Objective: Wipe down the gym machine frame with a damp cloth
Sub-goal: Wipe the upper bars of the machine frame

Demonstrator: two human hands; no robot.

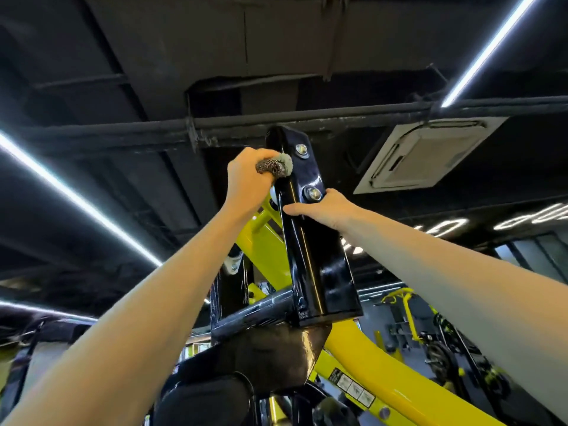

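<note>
1. While we reach overhead, our left hand (248,177) grips a bunched grey cloth (278,166) against the top left edge of the black frame upright (310,256).
2. Our right hand (326,208) clasps that upright lower down (thumb across its front, other fingers hidden), beside a bolt (312,193).

Open air left and right of black upright (316,265); ceiling pipe (338,118) above its top; yellow beam (384,373) below
</note>
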